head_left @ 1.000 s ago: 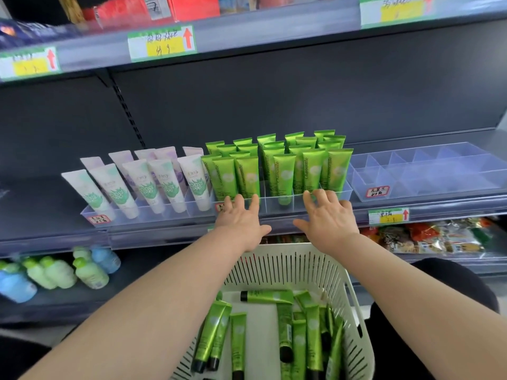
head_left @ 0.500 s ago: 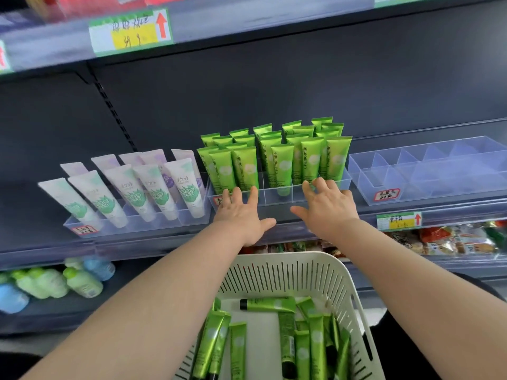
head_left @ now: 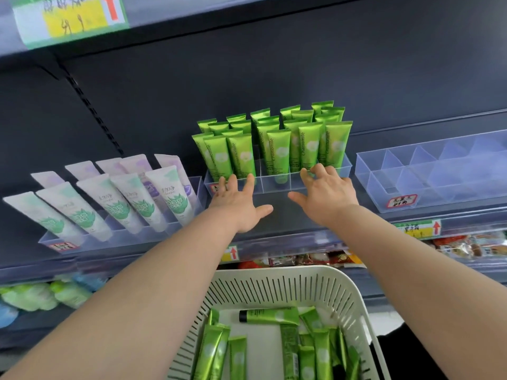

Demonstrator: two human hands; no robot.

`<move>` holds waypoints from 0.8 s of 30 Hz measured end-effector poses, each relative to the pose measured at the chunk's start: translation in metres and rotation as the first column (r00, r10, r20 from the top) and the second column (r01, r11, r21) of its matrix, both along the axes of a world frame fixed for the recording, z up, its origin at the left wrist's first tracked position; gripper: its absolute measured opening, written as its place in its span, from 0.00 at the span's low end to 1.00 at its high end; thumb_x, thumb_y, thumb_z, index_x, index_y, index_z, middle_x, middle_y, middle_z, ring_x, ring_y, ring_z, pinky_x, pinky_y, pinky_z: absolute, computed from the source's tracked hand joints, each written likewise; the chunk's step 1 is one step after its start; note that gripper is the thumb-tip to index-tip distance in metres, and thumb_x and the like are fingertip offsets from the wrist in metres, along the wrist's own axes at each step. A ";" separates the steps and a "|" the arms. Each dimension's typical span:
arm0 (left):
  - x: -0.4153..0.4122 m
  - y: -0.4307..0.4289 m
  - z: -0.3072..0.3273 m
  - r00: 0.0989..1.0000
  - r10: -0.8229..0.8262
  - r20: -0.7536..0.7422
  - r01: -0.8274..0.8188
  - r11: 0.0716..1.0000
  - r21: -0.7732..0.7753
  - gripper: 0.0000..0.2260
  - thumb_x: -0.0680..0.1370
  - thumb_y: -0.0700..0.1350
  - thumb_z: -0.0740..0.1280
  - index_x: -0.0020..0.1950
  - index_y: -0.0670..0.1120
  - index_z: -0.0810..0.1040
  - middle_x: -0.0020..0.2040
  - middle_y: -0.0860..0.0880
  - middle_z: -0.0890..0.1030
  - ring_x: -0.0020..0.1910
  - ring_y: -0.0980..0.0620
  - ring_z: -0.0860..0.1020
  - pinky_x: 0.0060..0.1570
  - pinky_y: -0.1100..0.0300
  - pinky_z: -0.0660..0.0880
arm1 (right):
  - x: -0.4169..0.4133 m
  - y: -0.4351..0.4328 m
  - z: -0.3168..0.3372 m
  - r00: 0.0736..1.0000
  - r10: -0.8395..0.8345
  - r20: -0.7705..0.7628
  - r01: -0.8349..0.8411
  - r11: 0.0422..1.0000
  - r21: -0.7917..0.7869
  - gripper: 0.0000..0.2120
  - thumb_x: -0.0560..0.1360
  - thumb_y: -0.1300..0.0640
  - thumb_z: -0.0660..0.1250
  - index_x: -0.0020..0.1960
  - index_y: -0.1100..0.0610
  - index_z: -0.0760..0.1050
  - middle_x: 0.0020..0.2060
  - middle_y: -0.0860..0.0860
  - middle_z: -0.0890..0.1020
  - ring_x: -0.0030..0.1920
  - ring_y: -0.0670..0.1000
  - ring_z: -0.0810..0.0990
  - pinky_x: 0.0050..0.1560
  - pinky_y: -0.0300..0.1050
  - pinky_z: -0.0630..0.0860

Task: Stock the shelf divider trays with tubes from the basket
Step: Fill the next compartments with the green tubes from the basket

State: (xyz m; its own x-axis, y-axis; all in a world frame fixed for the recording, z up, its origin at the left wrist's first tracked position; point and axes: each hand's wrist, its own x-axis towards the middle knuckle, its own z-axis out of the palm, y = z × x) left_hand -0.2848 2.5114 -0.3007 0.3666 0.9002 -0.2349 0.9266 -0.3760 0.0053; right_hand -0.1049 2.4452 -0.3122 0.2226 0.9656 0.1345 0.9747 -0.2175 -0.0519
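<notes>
A dark shelf (head_left: 274, 215) runs across the scene from left to right, with a dark back panel behind it. Three clear divider trays stand side by side on it. The left tray (head_left: 82, 238) holds white tubes (head_left: 129, 204) with green leaf print, leaning to the left, with pale purple ones in the row behind. The middle tray (head_left: 274, 185) holds upright green tubes (head_left: 279, 152) in several rows, cap ends down. The right tray (head_left: 439, 182) shows bare compartments and a handwritten label on its near wall.

Below the shelf, nearest the viewer, a pale slotted basket (head_left: 274, 286) holds more green tubes (head_left: 290, 341) lying loose; one lies crosswise with its black cap to the left.

Both bare forearms reach from the near edge up to the middle tray. The left hand (head_left: 238, 204) is spread flat, fingers splayed, fingertips touching the near wall of the middle tray at its left end. The right hand (head_left: 326, 196) is likewise spread, fingers curled over the near wall at the right end, close to the front-row tubes. The two hands are apart, and neither hand grips a tube.

Price labels (head_left: 419, 229) with red arrows are fixed to the shelf edges. Packaged goods sit on the lower shelf, blurred.
</notes>
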 end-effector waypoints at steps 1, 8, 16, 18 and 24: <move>0.002 0.003 0.000 1.000 0.000 0.000 0.000 1.000 0.001 0.40 0.76 0.70 0.53 0.78 0.55 0.36 0.79 0.43 0.39 0.77 0.40 0.38 0.74 0.42 0.44 | 0.001 0.003 0.000 1.000 0.000 0.000 0.000 1.000 0.000 0.33 0.77 0.34 0.49 0.75 0.53 0.56 0.66 0.53 0.66 0.66 0.56 0.64 0.58 0.55 0.67; 0.011 0.023 -0.001 1.000 -0.003 -0.008 0.003 1.000 0.018 0.40 0.76 0.70 0.54 0.78 0.55 0.36 0.79 0.43 0.39 0.77 0.40 0.39 0.74 0.41 0.44 | 0.009 0.025 0.002 1.000 -0.015 -0.025 0.015 1.000 0.008 0.32 0.78 0.35 0.51 0.74 0.53 0.58 0.66 0.53 0.66 0.65 0.56 0.65 0.58 0.55 0.67; 0.015 0.041 -0.005 1.000 -0.011 0.006 0.010 0.998 0.056 0.41 0.76 0.69 0.55 0.78 0.55 0.37 0.79 0.44 0.40 0.77 0.40 0.39 0.74 0.42 0.46 | 0.012 0.042 0.000 0.999 -0.032 -0.024 0.033 0.999 0.010 0.31 0.77 0.35 0.52 0.74 0.53 0.58 0.64 0.52 0.67 0.64 0.56 0.65 0.55 0.54 0.67; 0.015 0.044 -0.006 1.000 -0.009 0.011 0.008 0.998 0.067 0.41 0.75 0.70 0.55 0.78 0.55 0.37 0.79 0.44 0.40 0.77 0.40 0.40 0.75 0.42 0.46 | 0.012 0.045 -0.001 0.999 -0.040 -0.026 0.040 0.999 0.008 0.32 0.77 0.36 0.52 0.74 0.53 0.58 0.64 0.52 0.67 0.64 0.56 0.65 0.55 0.53 0.67; 0.015 0.045 -0.008 1.000 -0.014 0.016 0.012 0.996 0.084 0.40 0.76 0.69 0.55 0.78 0.55 0.37 0.79 0.45 0.40 0.77 0.41 0.40 0.74 0.45 0.45 | 0.012 0.048 -0.002 0.998 -0.047 -0.032 0.048 0.999 0.011 0.33 0.77 0.36 0.52 0.75 0.54 0.57 0.66 0.52 0.66 0.66 0.55 0.64 0.57 0.54 0.68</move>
